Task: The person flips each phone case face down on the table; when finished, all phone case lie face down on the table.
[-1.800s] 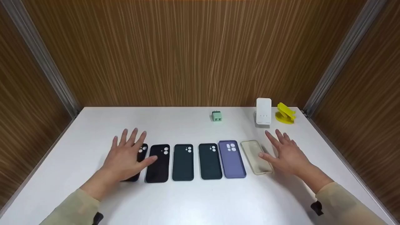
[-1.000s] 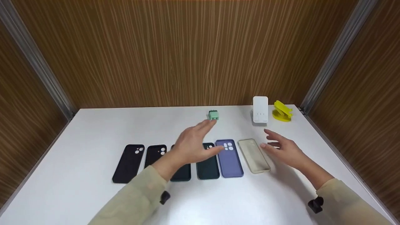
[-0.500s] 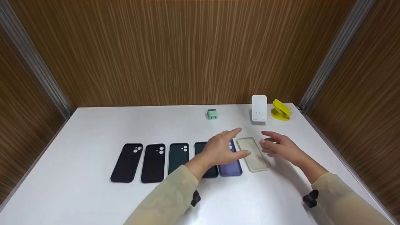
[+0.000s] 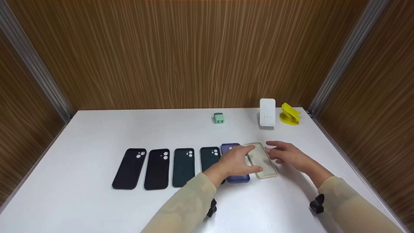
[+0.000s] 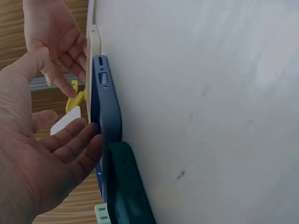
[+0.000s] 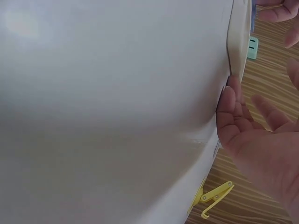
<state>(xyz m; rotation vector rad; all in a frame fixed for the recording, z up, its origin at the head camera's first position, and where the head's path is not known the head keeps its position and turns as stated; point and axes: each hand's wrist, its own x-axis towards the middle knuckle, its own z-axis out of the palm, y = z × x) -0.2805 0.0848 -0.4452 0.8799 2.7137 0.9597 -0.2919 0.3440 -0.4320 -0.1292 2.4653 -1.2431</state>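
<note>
Several phone cases lie in a row, hollow side up. The translucent cream case (image 4: 264,164) ends the row at the right. My left hand (image 4: 237,161) hovers over the purple case (image 4: 238,179), hiding its middle; its thumb and index finger are spread above the cream case's left side. At that case's right edge is my right hand (image 4: 288,156), fingers loosely bent; in the right wrist view its fingertips are close against the rim, and I cannot tell whether they touch. Further left lie two dark green cases (image 4: 209,158) and two black cases (image 4: 157,170).
Toward the back of the white table (image 4: 145,129) sits a mint green charger plug (image 4: 219,118). A white phone stand (image 4: 267,112) and a yellow folding stand (image 4: 289,114) are at the back right. A wood-grain panel (image 4: 194,55) rises behind.
My left hand has swept right from the black cases to above the purple and cream ones. My right hand has drawn in slightly at the cream case's edge, fingers less spread. The cases lie as before.
</note>
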